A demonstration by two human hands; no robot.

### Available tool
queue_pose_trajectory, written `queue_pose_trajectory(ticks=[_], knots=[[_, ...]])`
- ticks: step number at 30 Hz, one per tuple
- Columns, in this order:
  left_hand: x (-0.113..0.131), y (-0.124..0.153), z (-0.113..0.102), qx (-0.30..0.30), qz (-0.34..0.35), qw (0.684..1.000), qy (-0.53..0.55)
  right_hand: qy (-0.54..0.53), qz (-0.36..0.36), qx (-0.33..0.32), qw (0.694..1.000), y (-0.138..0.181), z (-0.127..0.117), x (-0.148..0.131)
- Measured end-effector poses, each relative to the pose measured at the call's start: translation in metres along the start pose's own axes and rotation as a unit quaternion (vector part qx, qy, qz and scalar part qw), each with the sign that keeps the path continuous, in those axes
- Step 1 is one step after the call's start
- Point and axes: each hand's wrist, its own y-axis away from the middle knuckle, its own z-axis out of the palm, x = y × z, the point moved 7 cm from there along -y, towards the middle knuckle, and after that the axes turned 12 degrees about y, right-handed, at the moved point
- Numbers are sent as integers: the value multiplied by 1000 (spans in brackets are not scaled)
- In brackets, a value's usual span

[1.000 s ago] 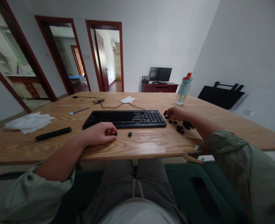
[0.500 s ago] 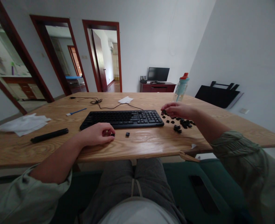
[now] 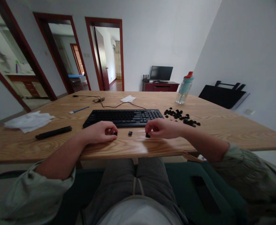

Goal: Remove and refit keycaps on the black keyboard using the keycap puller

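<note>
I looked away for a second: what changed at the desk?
The right hand left the keycap pile and came toward the person, pinching one black keycap before the keyboard. The left hand, fingers on another keycap, and the loose keycap stayed put.

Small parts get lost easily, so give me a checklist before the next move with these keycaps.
1. Right hand pinches right-hand keycap: ok.
2. Left hand pinches left-hand keycap, mostly hidden: ok.
3. Loose keycap lies on table between hands, untouched: ok.
4. Keyboard flat, just beyond both hands: ok.
5. Which keyboard slots are bare: cannot tell.
6. Keycap pile right of keyboard, clear of table edge: ok.
</note>
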Motion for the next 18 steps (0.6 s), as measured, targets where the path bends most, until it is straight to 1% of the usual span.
queue_pose_trajectory(ticks=[3,5,8,13,15,18], knots=[[1,0,0,1,0,1000,0,35,-24,31,999,-13,9,-14],[1,0,0,0,2,1000,-2,52,-33,45,997,-18,13,-17],[2,0,0,-3,4,1000,-1,74,-33,47,996,-22,14,-19],[0,0,-1,-1,1,1000,3,104,-13,44,993,-22,12,-16],[-1,0,0,-2,0,1000,5,100,-6,47,994,-22,12,-12],[-2,0,0,-5,2,1000,7,93,-13,50,994,-20,13,-10]])
